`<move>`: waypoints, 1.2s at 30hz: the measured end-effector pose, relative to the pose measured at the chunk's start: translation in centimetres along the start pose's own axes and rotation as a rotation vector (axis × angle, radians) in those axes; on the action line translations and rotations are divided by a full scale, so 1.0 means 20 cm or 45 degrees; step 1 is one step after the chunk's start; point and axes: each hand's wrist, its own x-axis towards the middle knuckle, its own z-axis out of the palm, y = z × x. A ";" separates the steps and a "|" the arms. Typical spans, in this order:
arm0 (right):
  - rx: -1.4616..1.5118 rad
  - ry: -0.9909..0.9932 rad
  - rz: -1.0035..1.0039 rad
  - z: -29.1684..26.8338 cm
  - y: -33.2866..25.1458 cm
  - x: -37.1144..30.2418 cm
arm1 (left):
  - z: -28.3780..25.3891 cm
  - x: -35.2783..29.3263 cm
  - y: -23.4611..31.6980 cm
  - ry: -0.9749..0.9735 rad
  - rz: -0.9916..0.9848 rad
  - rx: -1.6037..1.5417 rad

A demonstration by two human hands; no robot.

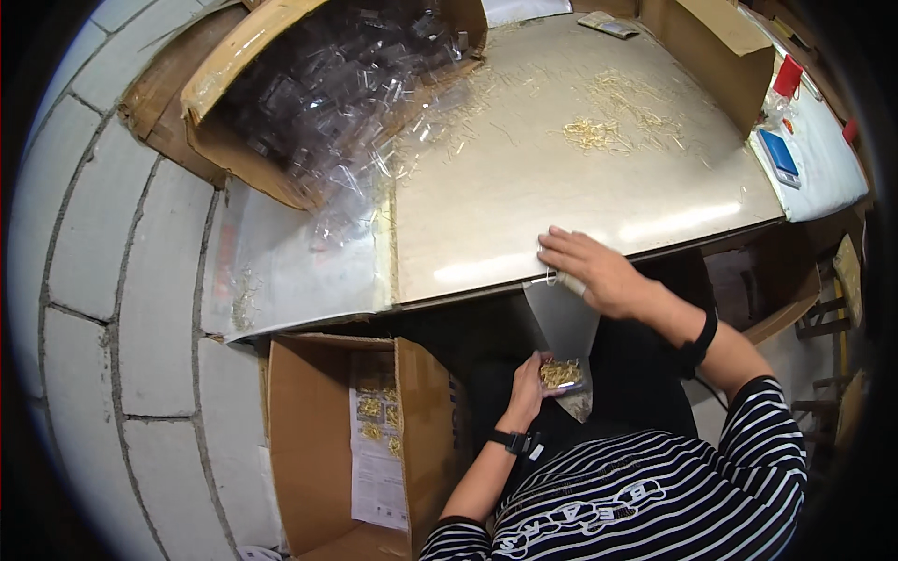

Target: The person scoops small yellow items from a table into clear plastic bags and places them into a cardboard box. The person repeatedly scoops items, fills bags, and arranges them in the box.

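Observation:
My left hand [527, 391] grips a small clear plastic box [561, 375] filled with thin gold-coloured metal pieces, low in front of my body. Directly above it, a grey tapering chute [564, 318] hangs at the table's front edge and narrows toward the box. A crumpled clear plastic piece [577, 406] shows just under the box. My right hand [599, 271] is at the table edge over the chute's top, its fingers stretched out side by side. Something pale wraps one of its fingers. Whether the right palm touches the chute is hidden.
Loose gold-coloured pieces [599, 134] lie scattered across the far tabletop [486, 215]. At the back left, a tipped carton [245, 65] spills clear plastic boxes [346, 103]. An open carton [426, 421] below left holds filled packs [371, 409]. A blue device [778, 154] sits far right.

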 end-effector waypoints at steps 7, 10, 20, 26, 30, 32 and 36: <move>0.121 -0.018 0.064 0.01 -0.30 -0.40 | 0.07 0.10 -0.10 -0.142 0.075 -0.183; 0.312 0.031 0.225 0.01 -0.29 -0.57 | 0.07 0.02 -0.08 -0.203 0.033 -0.201; 0.426 0.080 0.173 0.14 -0.35 -0.64 | 0.07 -0.26 0.04 -0.128 0.095 0.105; 0.198 -0.101 -0.207 0.18 -0.47 -0.51 | 0.15 -0.37 0.16 -0.053 0.280 -0.047; 0.300 0.050 -0.197 0.09 -0.50 -0.41 | 0.11 -0.44 0.27 -0.009 0.386 -0.001; 0.359 0.219 -0.171 0.04 -0.51 -0.35 | 0.08 -0.52 0.39 0.015 0.449 0.008; 0.375 0.275 -0.032 0.01 -0.50 -0.29 | -0.05 -0.73 0.68 0.180 0.639 0.058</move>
